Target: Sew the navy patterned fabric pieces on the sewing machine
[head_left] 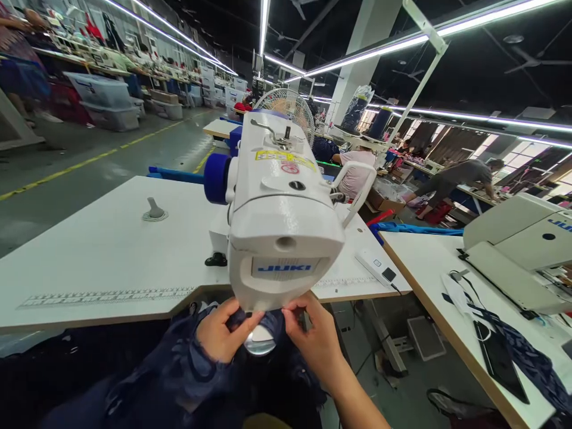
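Note:
A white JUKI sewing machine (286, 226) stands in the middle, its head hiding the needle area. Just below its head, my left hand (224, 331) pinches dark blue fabric (174, 369), which covers the wrist and spreads to the lower left. On the other side, my right hand (315, 333) has thumb and forefinger closed on the edge of the same fabric. Between the hands, a shiny round metal part (260, 341) shows under the machine head.
The white table (111, 250) carries a printed ruler, a grey peg (154, 208) and a white control box (375, 267). At right, another table (429, 262) holds a second machine (513, 250), a phone (498, 357) and dark fabric. People sit and bend farther back.

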`<state>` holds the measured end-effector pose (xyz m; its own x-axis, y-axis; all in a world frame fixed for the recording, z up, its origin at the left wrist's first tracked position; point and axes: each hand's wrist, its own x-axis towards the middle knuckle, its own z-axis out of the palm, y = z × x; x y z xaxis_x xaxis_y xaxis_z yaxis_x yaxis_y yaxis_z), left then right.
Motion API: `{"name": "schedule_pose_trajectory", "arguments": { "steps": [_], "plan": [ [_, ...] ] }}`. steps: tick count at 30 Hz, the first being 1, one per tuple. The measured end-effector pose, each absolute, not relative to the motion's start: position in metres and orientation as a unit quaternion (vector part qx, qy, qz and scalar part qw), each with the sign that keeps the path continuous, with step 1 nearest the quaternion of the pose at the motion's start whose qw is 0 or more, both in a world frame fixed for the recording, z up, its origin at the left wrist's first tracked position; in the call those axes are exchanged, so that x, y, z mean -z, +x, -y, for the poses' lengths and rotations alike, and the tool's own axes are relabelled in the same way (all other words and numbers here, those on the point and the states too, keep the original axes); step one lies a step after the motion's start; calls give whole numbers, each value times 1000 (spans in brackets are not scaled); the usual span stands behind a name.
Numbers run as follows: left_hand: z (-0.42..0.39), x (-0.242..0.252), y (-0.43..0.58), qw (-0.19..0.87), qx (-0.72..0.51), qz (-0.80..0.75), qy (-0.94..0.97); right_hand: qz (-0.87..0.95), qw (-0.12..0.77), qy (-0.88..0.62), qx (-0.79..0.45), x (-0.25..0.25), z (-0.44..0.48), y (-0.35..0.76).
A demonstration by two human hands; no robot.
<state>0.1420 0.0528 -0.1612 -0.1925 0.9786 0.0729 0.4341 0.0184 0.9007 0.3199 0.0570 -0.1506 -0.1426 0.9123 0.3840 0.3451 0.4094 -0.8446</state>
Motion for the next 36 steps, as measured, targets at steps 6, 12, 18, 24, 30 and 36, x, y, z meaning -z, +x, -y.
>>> {"name": "schedule_pose_trajectory", "arguments": {
  "steps": [6,12,18,24,30,36],
  "plan": [
    [-54,165,141,329,-437,-633,548,639,459,-446,-427,145,-53,331],
    [-54,166,140,325,-429,-632,557,681,502,-445,-293,144,-57,342],
    [-54,161,142,310,-434,-622,573,725,493,-420,-235,150,-56,335],
    [-57,165,142,300,-408,-646,571,779,454,-400,-163,151,-55,326],
    [-55,159,146,313,-478,-634,522,810,432,-388,-85,154,-59,319],
    [-56,165,142,318,-467,-617,548,848,388,-361,19,153,-61,316]
  ]
}}
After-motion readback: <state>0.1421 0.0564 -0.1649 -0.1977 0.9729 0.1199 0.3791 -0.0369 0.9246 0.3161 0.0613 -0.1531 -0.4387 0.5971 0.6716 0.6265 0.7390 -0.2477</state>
